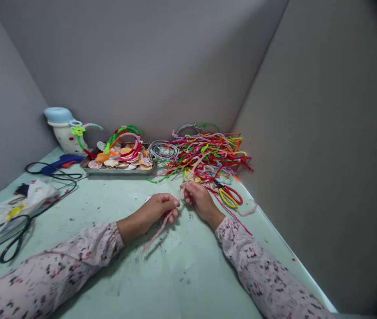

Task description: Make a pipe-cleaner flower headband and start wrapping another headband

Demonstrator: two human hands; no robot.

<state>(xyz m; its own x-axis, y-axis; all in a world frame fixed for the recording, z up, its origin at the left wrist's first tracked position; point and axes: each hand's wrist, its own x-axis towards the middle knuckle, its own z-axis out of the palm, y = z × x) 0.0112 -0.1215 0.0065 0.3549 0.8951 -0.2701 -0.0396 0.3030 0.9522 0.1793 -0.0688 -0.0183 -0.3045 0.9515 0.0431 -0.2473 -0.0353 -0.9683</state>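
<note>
A pale pink pipe cleaner [158,233] runs between both hands, its lower end hanging toward the table. My left hand [161,208] pinches it near the middle, fingers closed. Just to the right and slightly farther away, my right hand [199,198] grips the upper stretch between thumb and fingers. Behind the hands lies a tangled heap of coloured pipe cleaners [208,150]. Scissors with red and yellow handles [231,197] rest right of my right hand, their blades partly hidden among the strands.
A metal tray [118,172] at the back holds round fabric pieces and wrapped headbands. Beside it sits a coil of grey wire [163,150]. A blue-lidded bottle [64,128] stands back left. Black cable [51,206] and plastic bags [39,192] lie at left. Walls enclose the table [188,274].
</note>
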